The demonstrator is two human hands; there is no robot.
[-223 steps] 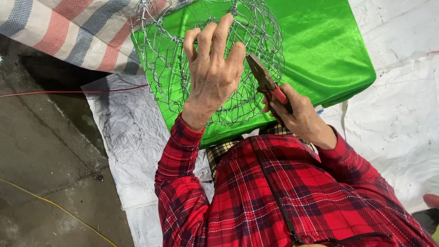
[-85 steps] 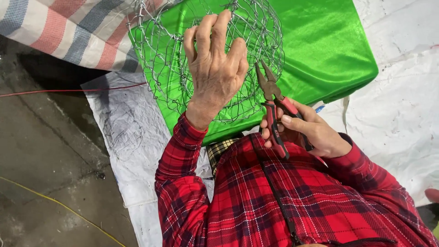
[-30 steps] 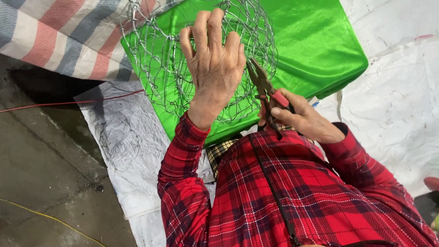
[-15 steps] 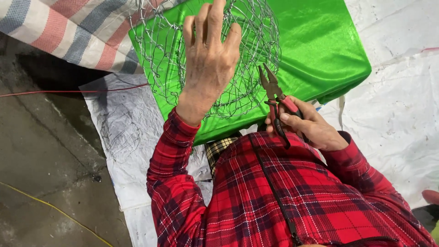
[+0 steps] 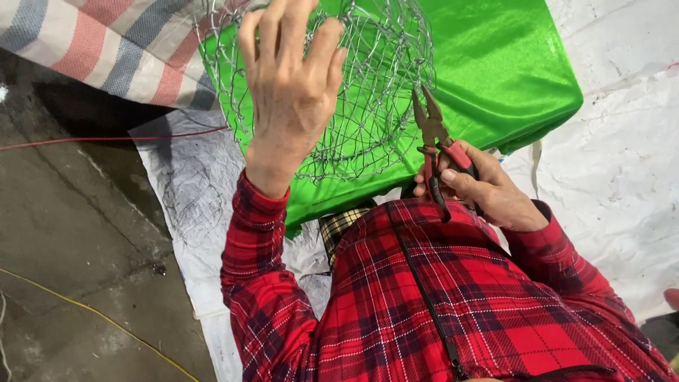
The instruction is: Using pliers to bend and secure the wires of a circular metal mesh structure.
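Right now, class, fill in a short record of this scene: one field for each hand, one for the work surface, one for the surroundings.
Left hand: fingers spread against the wire mesh basket
Right hand: grip on red-handled pliers, tips pointing at the mesh
Surface: bright green cloth beneath the basket
Surroundings: white sheet, striped tarp, red wire and yellow wire on concrete

Floor (image 5: 64, 233): dark grey concrete, stained, rough, left side. White plastic sheet (image 5: 622, 177) spread over it, wrinkled, smudged grey in places, runs from lower left across to the right edge. Striped tarp (image 5: 106, 49) top left: red, blue-grey, white bands, lying partly over the sheet's corner. Thin red wire (image 5: 106, 139) crosses the concrete roughly level toward the sheet. Yellow cord (image 5: 92, 311) runs diagonally across lower left. Light is even, soft shadows only. No walls or windows in view.
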